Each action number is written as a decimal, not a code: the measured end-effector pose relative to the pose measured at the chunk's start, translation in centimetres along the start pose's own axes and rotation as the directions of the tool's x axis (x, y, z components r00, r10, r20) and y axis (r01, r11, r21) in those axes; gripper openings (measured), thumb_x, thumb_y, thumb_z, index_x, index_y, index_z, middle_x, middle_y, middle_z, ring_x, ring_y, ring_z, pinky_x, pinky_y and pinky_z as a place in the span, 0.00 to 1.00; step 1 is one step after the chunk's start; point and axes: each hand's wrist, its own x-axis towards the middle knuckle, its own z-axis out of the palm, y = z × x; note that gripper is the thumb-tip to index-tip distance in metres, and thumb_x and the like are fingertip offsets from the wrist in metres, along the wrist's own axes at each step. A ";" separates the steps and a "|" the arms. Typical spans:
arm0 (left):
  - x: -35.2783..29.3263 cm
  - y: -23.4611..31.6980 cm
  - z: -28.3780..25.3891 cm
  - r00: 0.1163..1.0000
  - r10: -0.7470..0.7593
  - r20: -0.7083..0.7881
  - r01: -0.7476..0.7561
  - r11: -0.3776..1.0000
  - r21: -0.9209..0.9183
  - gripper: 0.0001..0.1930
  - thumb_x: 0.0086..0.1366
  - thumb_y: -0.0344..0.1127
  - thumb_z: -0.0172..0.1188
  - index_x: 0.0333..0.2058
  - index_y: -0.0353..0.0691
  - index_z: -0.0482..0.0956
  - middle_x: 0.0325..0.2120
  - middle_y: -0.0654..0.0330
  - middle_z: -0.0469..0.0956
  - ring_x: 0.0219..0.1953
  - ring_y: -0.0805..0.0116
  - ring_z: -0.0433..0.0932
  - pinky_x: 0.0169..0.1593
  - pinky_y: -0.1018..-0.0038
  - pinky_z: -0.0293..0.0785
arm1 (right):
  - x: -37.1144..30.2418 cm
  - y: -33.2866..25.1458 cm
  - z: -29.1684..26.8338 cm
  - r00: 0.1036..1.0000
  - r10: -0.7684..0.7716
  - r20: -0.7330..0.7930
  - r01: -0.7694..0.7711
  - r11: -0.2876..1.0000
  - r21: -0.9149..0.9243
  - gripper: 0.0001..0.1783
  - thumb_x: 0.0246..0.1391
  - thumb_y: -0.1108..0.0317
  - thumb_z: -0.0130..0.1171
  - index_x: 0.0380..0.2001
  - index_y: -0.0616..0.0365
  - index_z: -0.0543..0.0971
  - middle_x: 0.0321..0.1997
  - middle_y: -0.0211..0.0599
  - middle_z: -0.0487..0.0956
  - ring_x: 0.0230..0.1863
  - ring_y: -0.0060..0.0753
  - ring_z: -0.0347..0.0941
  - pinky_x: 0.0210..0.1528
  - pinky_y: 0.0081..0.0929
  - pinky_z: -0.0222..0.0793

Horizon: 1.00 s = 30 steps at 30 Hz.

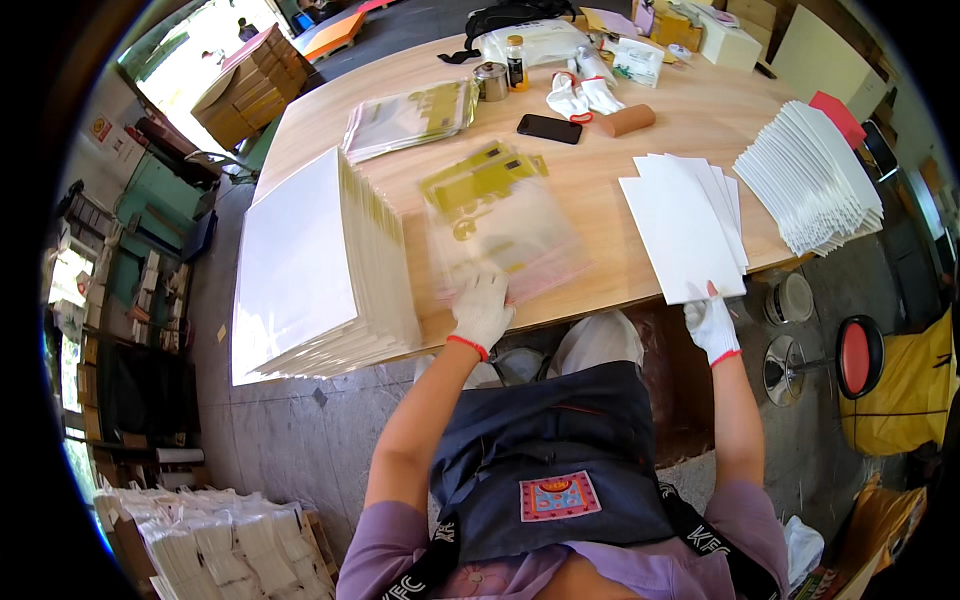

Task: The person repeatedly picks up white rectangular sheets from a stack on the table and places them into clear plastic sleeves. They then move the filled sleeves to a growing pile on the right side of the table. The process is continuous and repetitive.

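Note:
My left hand (pixel 483 310), in a white glove with a red cuff, has its fingers curled on the near edge of a clear plastic bag (pixel 520 235) with gold-green print. That bag lies over others like it and is a little blurred. My right hand (pixel 711 328), gloved the same way, pinches the near edge of a white board (pixel 682 240), thumb on top. Several more white boards are fanned out beneath it. Left of the bags stands a tall stack of white boards in clear sleeves (pixel 300 265).
A leaning stack of white boards (pixel 805 180) stands at the table's right. Farther back lie more printed bags (pixel 410 118), a phone (pixel 549 128), a brown roll (pixel 628 120), spare gloves (pixel 570 98), a metal tin (pixel 491 82) and a bottle (pixel 516 63). A stool (pixel 858 357) is at right.

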 end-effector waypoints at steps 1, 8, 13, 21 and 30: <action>0.8 0.5 0.2 0.999 -0.003 0.034 0.002 0.999 0.039 0.11 0.45 0.32 0.59 0.30 0.42 0.71 0.30 0.56 0.72 0.37 0.56 0.71 0.41 0.64 0.69 | 1.1 -0.3 -2.8 0.999 -0.048 0.003 0.048 0.998 0.034 0.05 0.55 0.64 0.51 0.28 0.51 0.70 0.19 0.29 0.70 0.12 0.23 0.61 0.09 0.18 0.56; 2.8 -2.4 0.9 0.988 0.001 0.158 -0.012 0.998 0.068 0.11 0.45 0.29 0.57 0.31 0.43 0.71 0.31 0.57 0.73 0.36 0.55 0.72 0.39 0.63 0.69 | -5.7 0.2 -2.0 0.889 -0.431 0.152 0.440 0.898 -0.023 0.16 0.53 0.71 0.50 0.45 0.59 0.66 0.29 0.35 0.75 0.16 0.26 0.69 0.12 0.23 0.63; 2.1 -2.2 0.0 0.997 -0.040 0.063 0.050 0.986 -0.160 0.10 0.45 0.28 0.55 0.30 0.43 0.73 0.32 0.58 0.73 0.37 0.57 0.72 0.39 0.64 0.69 | -11.9 2.2 -2.7 0.862 -0.060 0.504 0.236 0.927 -0.293 0.29 0.46 0.61 0.57 0.49 0.68 0.66 0.37 0.40 0.77 0.32 0.28 0.76 0.32 0.21 0.73; 0.7 -1.6 0.0 0.994 0.018 -0.110 -0.030 0.993 -0.112 0.08 0.48 0.25 0.52 0.28 0.43 0.75 0.30 0.59 0.74 0.36 0.59 0.72 0.37 0.67 0.69 | -11.7 7.1 -2.2 0.939 -0.050 0.339 0.114 0.979 -0.169 0.26 0.49 0.63 0.53 0.51 0.65 0.65 0.38 0.39 0.76 0.31 0.25 0.74 0.29 0.20 0.71; 1.2 -2.9 -1.0 0.998 0.061 0.022 -0.043 0.879 -0.475 0.15 0.47 0.19 0.46 0.34 0.40 0.75 0.29 0.60 0.75 0.31 0.59 0.71 0.34 0.71 0.68 | -10.9 10.5 -2.2 0.903 -0.063 0.425 0.082 0.996 -0.025 0.25 0.52 0.67 0.51 0.53 0.63 0.64 0.50 0.42 0.72 0.49 0.36 0.72 0.47 0.30 0.71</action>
